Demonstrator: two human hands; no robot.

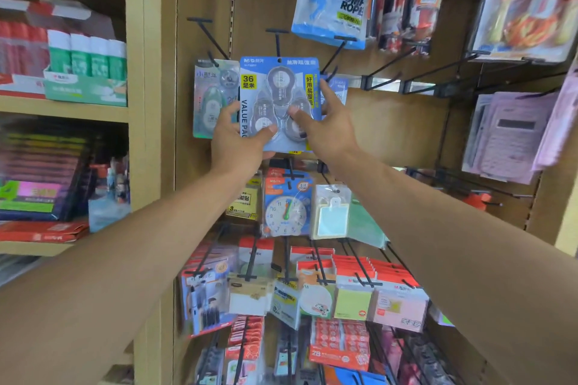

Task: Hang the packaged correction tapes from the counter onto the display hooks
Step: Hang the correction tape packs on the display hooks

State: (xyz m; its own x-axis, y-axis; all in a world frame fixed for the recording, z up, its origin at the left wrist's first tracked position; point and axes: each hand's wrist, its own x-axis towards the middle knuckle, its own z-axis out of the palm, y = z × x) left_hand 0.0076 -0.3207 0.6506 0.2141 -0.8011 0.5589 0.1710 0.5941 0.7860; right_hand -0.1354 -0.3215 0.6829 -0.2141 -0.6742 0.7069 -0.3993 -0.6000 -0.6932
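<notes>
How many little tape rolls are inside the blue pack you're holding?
3. In the blue pack: one tape at the top, one lower left, one lower right, partly hidden by thumbs.

Two hands, left hand (pixel 239 137) and right hand (pixel 328 126), are gripping one blue correction tape pack (pixel 279 94) containing three dispensers. One green correction tape pack (pixel 214 97) is hanging beside it. Four green glue sticks (pixel 87 55) are standing on the shelf. One toy clock (pixel 286 212) is hanging below.

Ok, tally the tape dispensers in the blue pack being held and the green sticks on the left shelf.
Tape dispensers in the blue pack: 3
Green sticks showing in the shelf box: 4
Total: 7
</notes>
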